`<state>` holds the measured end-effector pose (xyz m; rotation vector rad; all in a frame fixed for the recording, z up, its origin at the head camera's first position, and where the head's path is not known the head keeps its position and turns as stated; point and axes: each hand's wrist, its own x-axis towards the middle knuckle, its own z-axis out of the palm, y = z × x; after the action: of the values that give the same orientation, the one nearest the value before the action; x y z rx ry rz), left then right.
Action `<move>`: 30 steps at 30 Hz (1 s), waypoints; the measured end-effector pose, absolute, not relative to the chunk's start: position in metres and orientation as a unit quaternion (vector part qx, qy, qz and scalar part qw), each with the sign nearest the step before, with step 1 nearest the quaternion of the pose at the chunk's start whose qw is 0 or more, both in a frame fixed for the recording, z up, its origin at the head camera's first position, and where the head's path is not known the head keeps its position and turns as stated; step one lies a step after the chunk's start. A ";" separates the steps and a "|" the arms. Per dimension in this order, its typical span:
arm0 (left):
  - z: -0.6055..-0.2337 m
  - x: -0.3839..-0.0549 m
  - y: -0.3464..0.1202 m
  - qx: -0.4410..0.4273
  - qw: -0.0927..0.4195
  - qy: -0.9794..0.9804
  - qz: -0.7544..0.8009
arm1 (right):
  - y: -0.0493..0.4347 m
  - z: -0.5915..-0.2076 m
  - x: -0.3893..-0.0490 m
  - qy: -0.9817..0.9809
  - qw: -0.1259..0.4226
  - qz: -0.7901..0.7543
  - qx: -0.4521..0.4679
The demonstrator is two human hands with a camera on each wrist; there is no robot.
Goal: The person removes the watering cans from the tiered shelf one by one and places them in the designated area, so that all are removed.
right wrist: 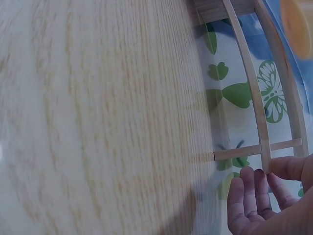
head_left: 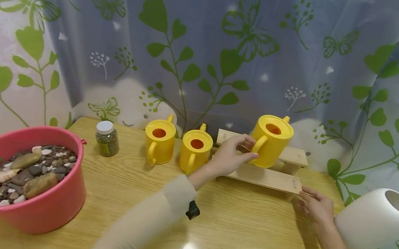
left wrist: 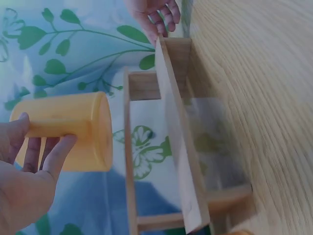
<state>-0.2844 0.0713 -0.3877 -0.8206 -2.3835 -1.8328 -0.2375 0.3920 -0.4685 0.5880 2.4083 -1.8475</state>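
My left hand (head_left: 229,155) grips the handle of a yellow watering can (head_left: 275,149), holding it up over a two-step wooden stand (head_left: 264,177). In the left wrist view the fingers (left wrist: 61,154) curl round the handle on the can's side (left wrist: 90,154), and the can is apart from the planks. My right hand (head_left: 317,207) is at the right end of the stand's lower step. The right wrist view shows its thumb (right wrist: 288,167) and fingers pinching the plank's end (right wrist: 264,152). Two more yellow watering cans, one left (head_left: 166,150) and one right (head_left: 202,156), stand left of the stand.
A pink bucket (head_left: 61,202) of stones and shells stands at the left. Behind it is a white-lidded jar (head_left: 107,142). A white vase (head_left: 370,221) leans at the right, close to my right forearm. A leaf-patterned curtain (head_left: 200,31) hangs behind the wooden table (head_left: 239,238).
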 end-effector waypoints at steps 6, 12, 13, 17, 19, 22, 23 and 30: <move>-0.386 -0.263 0.033 -0.263 0.042 -0.744 -0.613 | 0.394 -0.470 -0.238 0.782 0.027 -0.595 0.184; -0.391 -0.241 -0.010 -0.256 0.095 -0.742 -0.612 | 0.394 -0.472 -0.241 0.784 0.021 -0.590 0.189; -0.392 -0.237 -0.018 -0.251 0.100 -0.743 -0.613 | 0.394 -0.472 -0.241 0.785 0.019 -0.590 0.189; -0.396 -0.218 -0.047 -0.222 0.099 -0.749 -0.616 | 0.393 -0.471 -0.239 0.783 0.021 -0.592 0.190; -0.399 -0.207 -0.061 -0.207 0.096 -0.752 -0.618 | 0.393 -0.471 -0.239 0.780 0.025 -0.594 0.192; -0.404 -0.192 -0.080 -0.191 0.093 -0.756 -0.619 | 0.392 -0.470 -0.240 0.777 0.028 -0.597 0.198; -0.406 -0.187 -0.086 -0.186 0.092 -0.756 -0.621 | 0.392 -0.470 -0.240 0.777 0.029 -0.596 0.198; -0.418 -0.158 -0.112 -0.145 0.086 -0.765 -0.622 | 0.392 -0.470 -0.240 0.780 0.028 -0.594 0.196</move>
<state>-0.1580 -0.1123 -0.4180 -0.4318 -2.2791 -1.8536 -0.2400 0.3921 -0.4698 0.6046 2.4072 -1.8339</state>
